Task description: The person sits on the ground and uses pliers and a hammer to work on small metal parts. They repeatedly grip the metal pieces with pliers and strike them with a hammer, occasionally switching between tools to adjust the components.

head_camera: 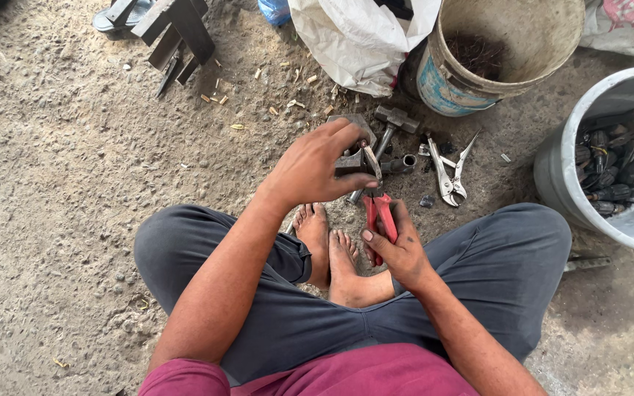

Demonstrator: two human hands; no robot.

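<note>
red-handled pliers [380, 213] gripped in right hand [399, 249]; left hand [317, 165] clasps a dark metal part [348, 163].

Red-handled pliers [377, 205]: handles point toward the person, metal jaws point away and up, tips meeting the metal block [348, 160]. Handles sit inside a closed grip, only the upper red part shows. Metal block: small, grey, worn, angular, resting on the dirt ground just ahead of the bare feet, partly covered by fingers. Exactly what the jaws bite on the block — can't tell.
</note>
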